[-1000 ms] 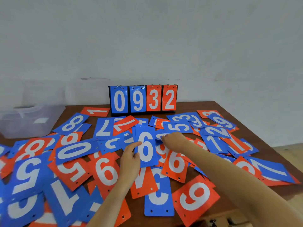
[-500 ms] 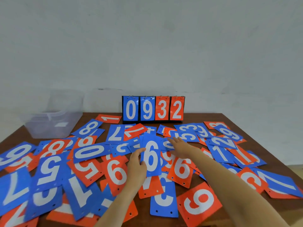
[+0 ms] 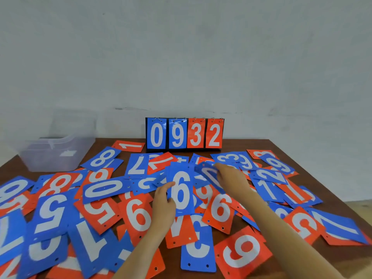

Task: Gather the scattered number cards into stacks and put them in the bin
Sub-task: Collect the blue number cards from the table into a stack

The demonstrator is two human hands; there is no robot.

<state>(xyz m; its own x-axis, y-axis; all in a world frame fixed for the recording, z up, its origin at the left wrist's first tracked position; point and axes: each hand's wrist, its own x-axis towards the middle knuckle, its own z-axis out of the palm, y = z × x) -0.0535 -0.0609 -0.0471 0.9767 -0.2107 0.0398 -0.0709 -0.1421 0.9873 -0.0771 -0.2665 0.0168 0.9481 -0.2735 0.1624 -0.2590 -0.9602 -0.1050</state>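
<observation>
At right hand [image 3: 231, 178], perhaps zero card [image 3: 208, 175]

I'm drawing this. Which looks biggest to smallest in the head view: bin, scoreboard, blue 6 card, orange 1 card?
1. clear plastic bin
2. flip scoreboard
3. blue 6 card
4. orange 1 card
The orange 1 card lies farther back, so the two cards may truly match.

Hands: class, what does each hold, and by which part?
The left hand grips the blue 6 card by its left edge; the right hand pinches a blurred blue card by its right edge.
</observation>
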